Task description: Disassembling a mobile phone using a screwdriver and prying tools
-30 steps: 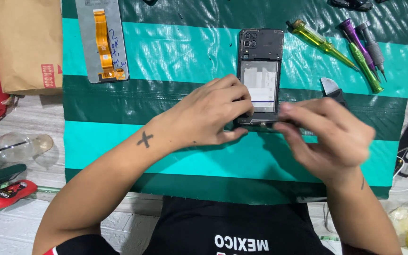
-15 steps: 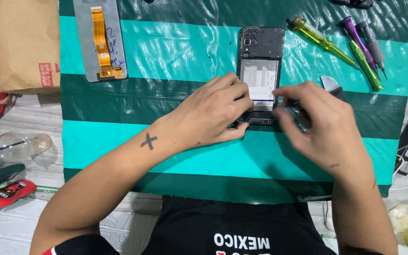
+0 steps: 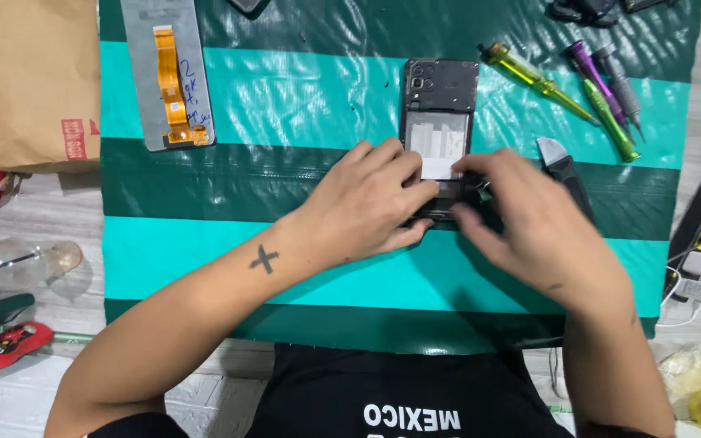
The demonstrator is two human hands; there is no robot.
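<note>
- Lying back-open on the striped green mat (image 3: 204, 243), the phone (image 3: 440, 105) has its back cover already off; its lower end is being worked.
- The lower end is pinched by the left hand (image 3: 367, 203); the right hand (image 3: 537, 235) is curled over it, its grip hidden.
- A tan cardboard package (image 3: 30, 81) with a red label lies left of the mat.
- A detached screen panel (image 3: 164, 73) with an orange ribbon lies at the mat's top left.

I see a green and teal striped mat (image 3: 204, 259) spread over what looks like pale plank flooring (image 3: 34, 219), glossy under light.
</note>
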